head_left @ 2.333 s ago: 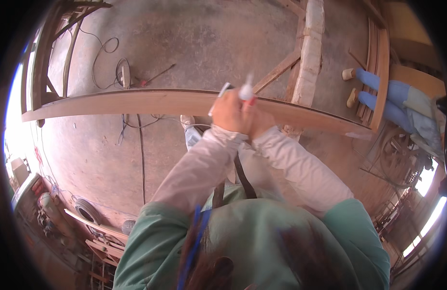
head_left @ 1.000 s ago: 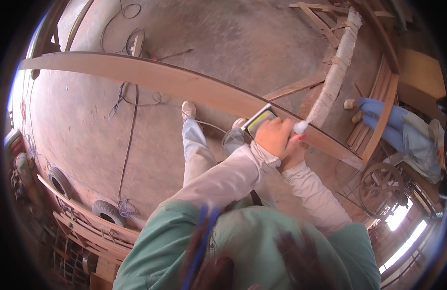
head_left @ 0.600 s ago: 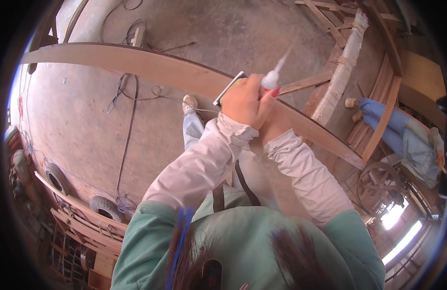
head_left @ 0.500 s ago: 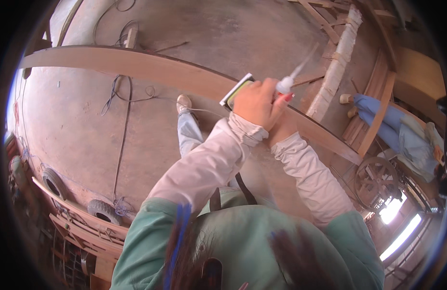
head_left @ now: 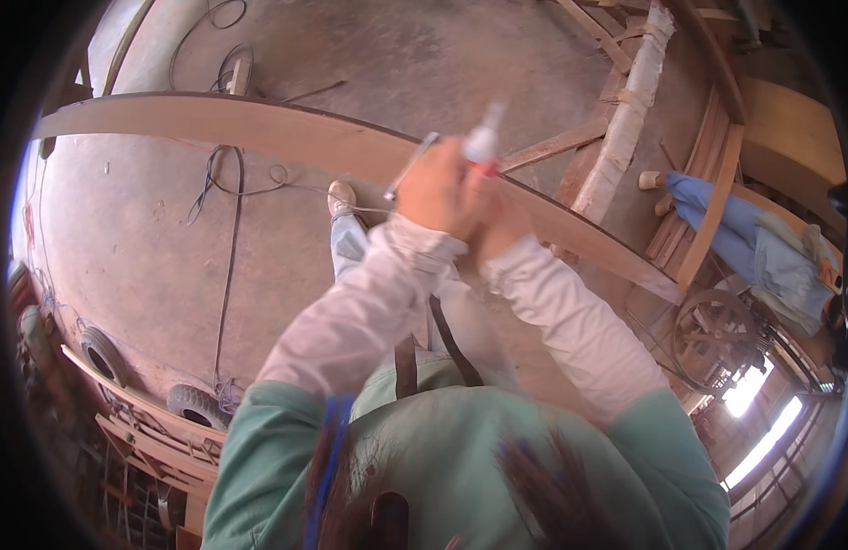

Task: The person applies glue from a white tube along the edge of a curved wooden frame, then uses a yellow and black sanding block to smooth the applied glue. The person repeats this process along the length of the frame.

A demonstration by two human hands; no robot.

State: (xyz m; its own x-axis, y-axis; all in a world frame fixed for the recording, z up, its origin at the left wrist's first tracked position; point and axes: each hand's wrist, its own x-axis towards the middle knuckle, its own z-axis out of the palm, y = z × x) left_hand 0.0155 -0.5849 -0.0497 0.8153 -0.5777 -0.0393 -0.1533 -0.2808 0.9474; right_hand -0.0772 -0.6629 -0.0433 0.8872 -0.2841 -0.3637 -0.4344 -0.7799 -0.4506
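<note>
My left hand (head_left: 435,188) and right hand (head_left: 502,220) are pressed together, fingers curled tight around a white tube with a red band (head_left: 481,147). It sticks up above the long curved wooden plank (head_left: 259,128). Farther off, a person in blue (head_left: 744,243) lies on the floor.

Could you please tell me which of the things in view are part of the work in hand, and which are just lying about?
In hand:
left hand with a flat metal-edged tool
right hand with a white tube
long wooden plank under both

Lying about:
cables
tyres
wrapped post
spoked wheel
</note>
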